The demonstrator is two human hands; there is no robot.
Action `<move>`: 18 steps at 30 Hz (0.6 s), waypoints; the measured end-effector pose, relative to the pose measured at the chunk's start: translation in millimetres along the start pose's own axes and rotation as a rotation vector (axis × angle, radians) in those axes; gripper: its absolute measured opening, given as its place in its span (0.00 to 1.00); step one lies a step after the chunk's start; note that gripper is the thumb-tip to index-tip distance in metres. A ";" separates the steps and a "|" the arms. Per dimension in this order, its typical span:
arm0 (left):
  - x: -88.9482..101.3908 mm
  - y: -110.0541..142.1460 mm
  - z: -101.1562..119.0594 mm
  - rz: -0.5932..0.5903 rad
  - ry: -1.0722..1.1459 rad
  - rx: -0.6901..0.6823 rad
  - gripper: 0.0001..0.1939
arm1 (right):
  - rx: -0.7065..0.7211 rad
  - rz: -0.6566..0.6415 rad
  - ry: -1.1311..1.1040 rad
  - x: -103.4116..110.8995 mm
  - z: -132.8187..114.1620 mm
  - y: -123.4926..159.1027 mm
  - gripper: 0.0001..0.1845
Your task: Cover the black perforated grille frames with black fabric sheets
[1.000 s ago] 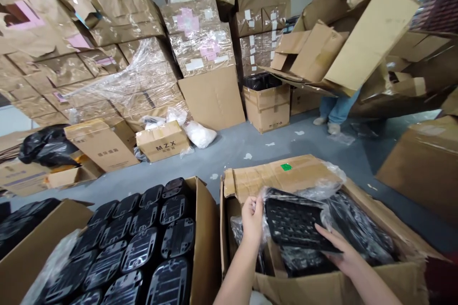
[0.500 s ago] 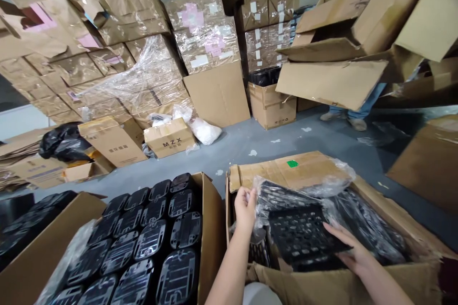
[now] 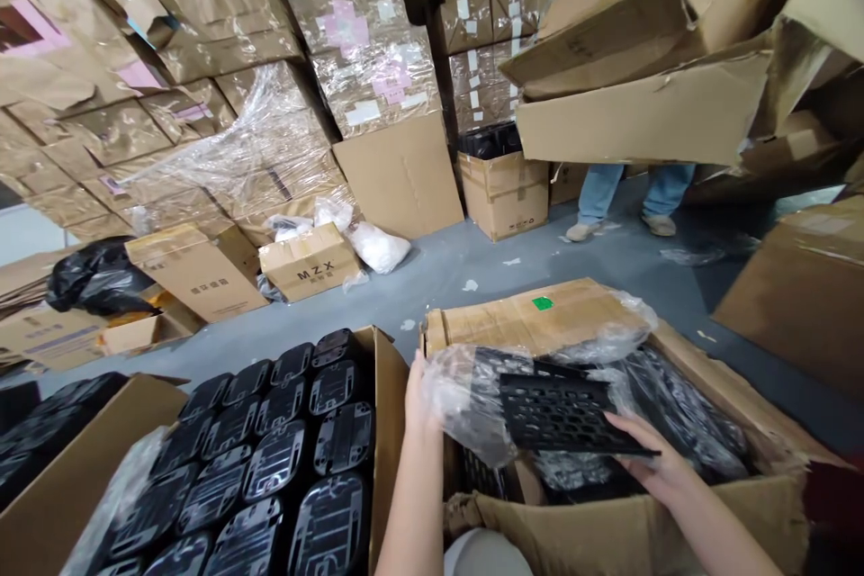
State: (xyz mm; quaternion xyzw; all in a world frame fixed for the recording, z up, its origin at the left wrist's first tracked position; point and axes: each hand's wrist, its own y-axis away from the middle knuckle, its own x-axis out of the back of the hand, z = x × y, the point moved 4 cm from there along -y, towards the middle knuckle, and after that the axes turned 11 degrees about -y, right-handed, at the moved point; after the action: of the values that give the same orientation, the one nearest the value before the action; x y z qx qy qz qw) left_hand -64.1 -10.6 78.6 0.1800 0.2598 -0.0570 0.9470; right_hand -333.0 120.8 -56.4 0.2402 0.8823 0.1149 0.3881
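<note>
Grey floor [image 3: 438, 279] opens across mid-frame, between stacked cartons [image 3: 209, 13] and three open boxes [image 3: 390, 432] along the bottom. Over the lower-right box [image 3: 621, 540], the left hand [image 3: 419, 400] grips one clear bag [image 3: 465, 400]; the right hand [image 3: 652, 461] pinches one black perforated panel [image 3: 563, 414] by its right edge. Two trousered legs [image 3: 599, 189] stand upper right.

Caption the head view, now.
Right hand holds perforated black panel over open box; left hand at clear wrap.
</note>
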 end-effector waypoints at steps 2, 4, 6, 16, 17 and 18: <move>12.4 3.6 27.2 0.104 -0.106 -0.082 0.24 | 0.022 -0.003 -0.029 6.5 0.9 -2.1 0.11; 21.2 10.4 55.5 0.255 -0.269 -0.273 0.22 | 0.044 -0.019 -0.069 8.9 0.5 -3.1 0.11; 17.3 18.0 67.9 0.326 -0.459 -0.408 0.17 | 0.034 -0.029 -0.115 6.9 0.0 -3.4 0.11; -64.9 26.9 -34.9 -0.355 -1.276 -0.543 0.10 | -0.108 0.012 -0.195 5.8 0.2 -10.4 0.06; -64.5 25.6 -36.2 -0.323 -1.256 -0.540 0.09 | -0.104 0.004 -0.167 6.8 0.0 -10.4 0.05; -62.8 23.4 -36.6 -0.279 -1.224 -0.513 0.08 | -0.107 -0.002 -0.132 7.2 0.3 -9.9 0.05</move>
State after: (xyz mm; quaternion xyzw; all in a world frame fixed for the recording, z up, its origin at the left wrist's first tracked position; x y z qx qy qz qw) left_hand -130.6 25.6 88.7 -0.1505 -0.2972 -0.2069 0.9199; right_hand -340.3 116.1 -65.0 0.2253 0.8477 0.1454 0.4577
